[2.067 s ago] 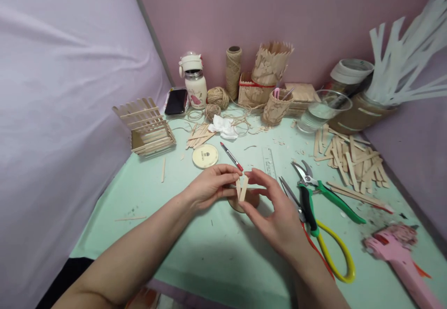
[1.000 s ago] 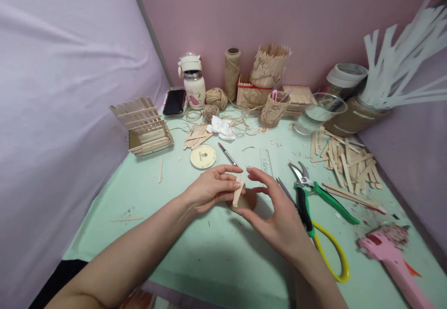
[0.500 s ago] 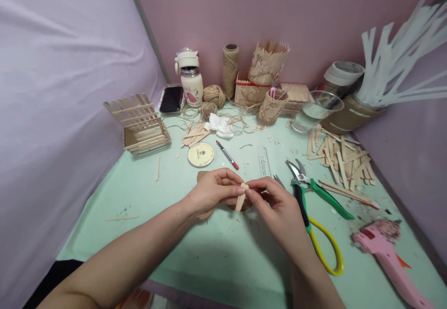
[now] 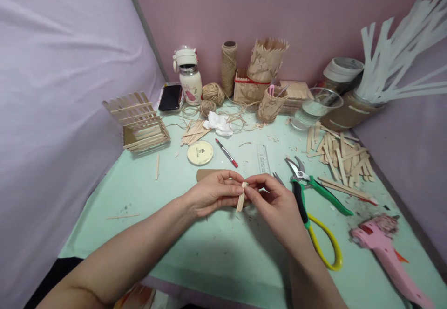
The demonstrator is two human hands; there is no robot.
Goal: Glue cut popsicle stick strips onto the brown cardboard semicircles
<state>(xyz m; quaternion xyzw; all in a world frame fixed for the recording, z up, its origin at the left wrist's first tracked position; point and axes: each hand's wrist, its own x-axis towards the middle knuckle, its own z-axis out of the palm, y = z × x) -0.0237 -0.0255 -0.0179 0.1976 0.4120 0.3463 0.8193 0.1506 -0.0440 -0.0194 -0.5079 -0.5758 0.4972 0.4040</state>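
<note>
Between both hands, low over the middle of the table, are short wooden craft sticks (image 4: pixel 240 202), laid together and tilted, with a small light piece at their top end. My left hand (image 4: pixel 218 191) pinches them from the left, thumb and fingers closed. From the other side my right hand (image 4: pixel 274 197) grips the same sticks near the top with thumb and forefinger. A brown cardboard piece (image 4: pixel 203 175) lies partly hidden behind my left hand. Right of my right hand rest green-and-yellow pruning shears (image 4: pixel 303 185), their blades apart.
A pink glue gun (image 4: pixel 380 248) lies at the right, below a pile of craft sticks (image 4: pixel 344 155). A cup of water (image 4: pixel 307 119), a twine spool (image 4: pixel 228 69) and a bottle (image 4: pixel 191 85) stand behind. A stick basket (image 4: pixel 145 136) is at left; a marker (image 4: pixel 226 153) lies centre.
The held sticks have turned slightly, so the rounded top end now shows more from the side. Both hands keep nearly the same place; the whole view has shifted a little.
</note>
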